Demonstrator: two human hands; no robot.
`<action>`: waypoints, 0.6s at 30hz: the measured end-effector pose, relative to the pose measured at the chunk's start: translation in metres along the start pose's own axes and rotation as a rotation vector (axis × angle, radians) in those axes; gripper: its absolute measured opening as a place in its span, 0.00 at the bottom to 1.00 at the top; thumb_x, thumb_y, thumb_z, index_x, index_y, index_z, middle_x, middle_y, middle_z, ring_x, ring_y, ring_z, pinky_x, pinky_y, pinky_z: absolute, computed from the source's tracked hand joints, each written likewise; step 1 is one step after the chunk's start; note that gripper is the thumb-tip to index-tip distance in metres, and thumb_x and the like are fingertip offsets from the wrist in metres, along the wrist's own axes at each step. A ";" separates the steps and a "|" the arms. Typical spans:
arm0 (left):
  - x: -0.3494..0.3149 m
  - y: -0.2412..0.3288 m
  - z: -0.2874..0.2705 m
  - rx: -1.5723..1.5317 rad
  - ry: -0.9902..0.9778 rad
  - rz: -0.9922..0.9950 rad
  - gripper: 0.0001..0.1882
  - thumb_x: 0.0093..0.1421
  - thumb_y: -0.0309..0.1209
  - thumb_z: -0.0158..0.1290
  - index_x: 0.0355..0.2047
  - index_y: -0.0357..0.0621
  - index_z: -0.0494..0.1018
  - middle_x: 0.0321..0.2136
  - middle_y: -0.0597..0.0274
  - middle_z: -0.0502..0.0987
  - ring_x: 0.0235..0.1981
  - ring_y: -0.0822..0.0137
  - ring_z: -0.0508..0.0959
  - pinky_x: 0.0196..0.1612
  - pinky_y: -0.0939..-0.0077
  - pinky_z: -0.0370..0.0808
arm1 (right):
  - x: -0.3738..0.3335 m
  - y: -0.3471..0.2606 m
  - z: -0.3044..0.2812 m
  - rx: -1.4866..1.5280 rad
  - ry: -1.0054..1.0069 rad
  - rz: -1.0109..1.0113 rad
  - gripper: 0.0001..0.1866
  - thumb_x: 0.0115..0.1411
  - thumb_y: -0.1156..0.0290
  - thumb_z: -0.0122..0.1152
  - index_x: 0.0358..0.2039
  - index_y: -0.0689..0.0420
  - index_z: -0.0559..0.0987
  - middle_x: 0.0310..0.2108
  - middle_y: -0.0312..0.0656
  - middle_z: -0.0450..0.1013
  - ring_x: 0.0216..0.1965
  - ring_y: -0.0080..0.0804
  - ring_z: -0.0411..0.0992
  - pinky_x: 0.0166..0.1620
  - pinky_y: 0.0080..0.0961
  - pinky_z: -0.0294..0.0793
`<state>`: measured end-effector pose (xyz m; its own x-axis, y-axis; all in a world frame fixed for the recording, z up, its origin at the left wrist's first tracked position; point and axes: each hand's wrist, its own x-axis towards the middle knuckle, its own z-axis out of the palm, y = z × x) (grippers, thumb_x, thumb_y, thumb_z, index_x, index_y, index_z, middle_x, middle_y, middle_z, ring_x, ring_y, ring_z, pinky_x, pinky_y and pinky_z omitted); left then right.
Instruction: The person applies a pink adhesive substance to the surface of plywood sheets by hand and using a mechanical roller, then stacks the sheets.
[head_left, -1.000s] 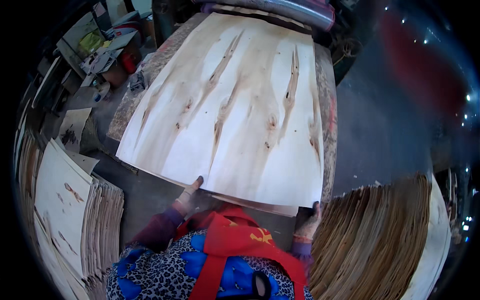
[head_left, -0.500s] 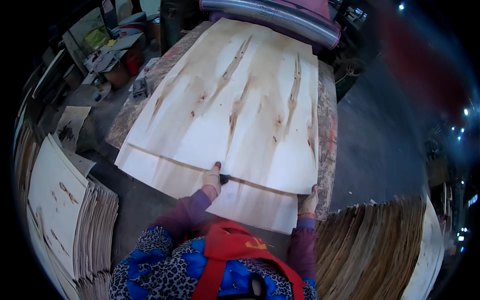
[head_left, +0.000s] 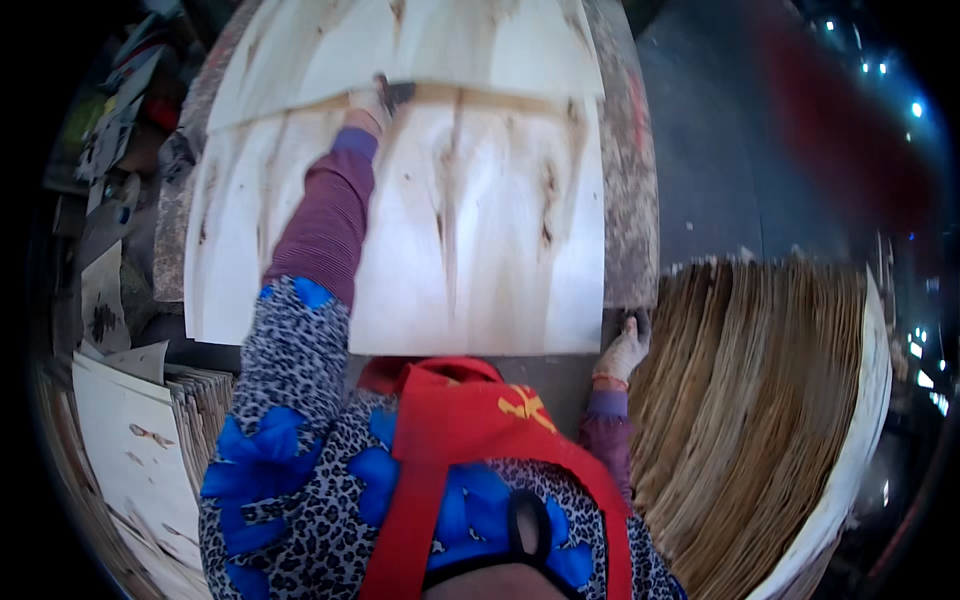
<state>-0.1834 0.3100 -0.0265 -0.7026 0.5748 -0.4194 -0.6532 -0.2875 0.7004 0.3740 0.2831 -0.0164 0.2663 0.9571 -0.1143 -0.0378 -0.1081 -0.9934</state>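
Note:
Two pale wood veneer sheets with brown knots and streaks overlap on the worktable. My left hand, in a light glove with dark fingertips, reaches far forward and is closed on the near edge of the upper veneer sheet. That edge is lifted a little and bows upward around the hand. Under it the lower veneer sheet stretches toward my body. My right hand, also gloved, is low by the table's near right corner, apart from both sheets. Its fingers point forward and look loosely parted, with nothing seen in them.
The worktable has a worn, stained border. Close on my right stands a large stack of brown-edged veneer. Another veneer stack is at the lower left. Cluttered items line the upper left, and grey floor lies beyond the table's right side.
My left hand has pushed forward with the upper sheet's edge, baring more of the lower sheet. My right hand has let go of the sheet corner. The view has shifted, and the metal roller is out of sight.

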 end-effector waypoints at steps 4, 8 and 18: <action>-0.093 -0.010 0.056 0.110 -0.312 -0.043 0.20 0.61 0.32 0.39 0.51 0.33 0.57 0.45 0.46 0.68 0.45 0.54 0.71 0.49 0.63 0.68 | -0.023 0.020 -0.048 -0.329 -0.028 0.006 0.17 0.51 0.81 0.48 0.43 0.64 0.73 0.42 0.41 0.70 0.42 0.29 0.66 0.47 0.21 0.63; -0.159 -0.053 0.008 0.122 -0.408 -0.103 0.22 0.61 0.33 0.40 0.52 0.32 0.56 0.46 0.46 0.67 0.47 0.55 0.69 0.52 0.65 0.65 | -0.036 0.028 -0.061 -0.480 -0.216 -0.022 0.16 0.48 0.78 0.53 0.40 0.64 0.74 0.37 0.42 0.70 0.41 0.31 0.66 0.48 0.22 0.62; -0.345 -0.075 -0.140 0.651 -0.131 -0.448 0.28 0.54 0.54 0.46 0.23 0.37 0.70 0.17 0.56 0.73 0.15 0.64 0.73 0.16 0.73 0.65 | -0.089 -0.077 -0.005 0.085 -0.371 0.102 0.11 0.48 0.75 0.58 0.33 0.59 0.69 0.29 0.33 0.65 0.32 0.20 0.62 0.39 0.19 0.63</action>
<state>0.0685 0.0262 -0.0152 -0.3473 0.6268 -0.6975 -0.5412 0.4735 0.6949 0.3584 0.2050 0.0698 -0.1086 0.9764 -0.1869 -0.1297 -0.2003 -0.9711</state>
